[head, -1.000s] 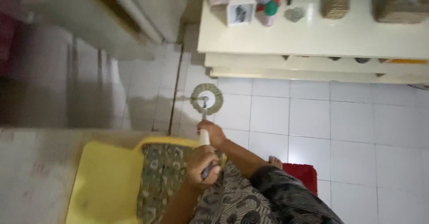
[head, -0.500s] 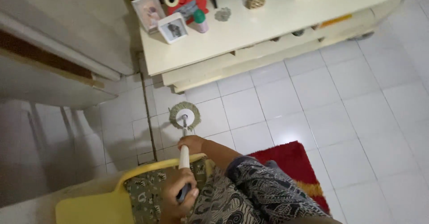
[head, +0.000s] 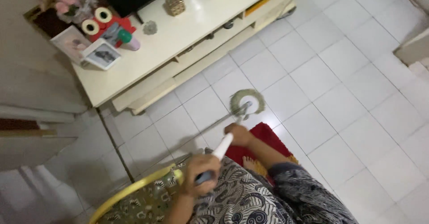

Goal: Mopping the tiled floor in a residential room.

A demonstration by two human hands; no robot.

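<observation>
The left hand (head: 202, 169) is wrapped tight around the upper end of a mop handle (head: 222, 146), just right of a yellow chair (head: 129, 192) with a patterned cushion. The right hand (head: 238, 134) is curled closed around the same handle lower down, above a red rug (head: 261, 137). The round mop head (head: 247, 101) lies flat on the white tiled floor (head: 339, 72), just beyond the rug and near the cream low cabinet (head: 178, 31).

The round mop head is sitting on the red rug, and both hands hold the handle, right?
Not quite. In the head view the mop head sits on the white floor tiles, beside the red rug. Both the left hand and right hand do hold the handle.
</observation>
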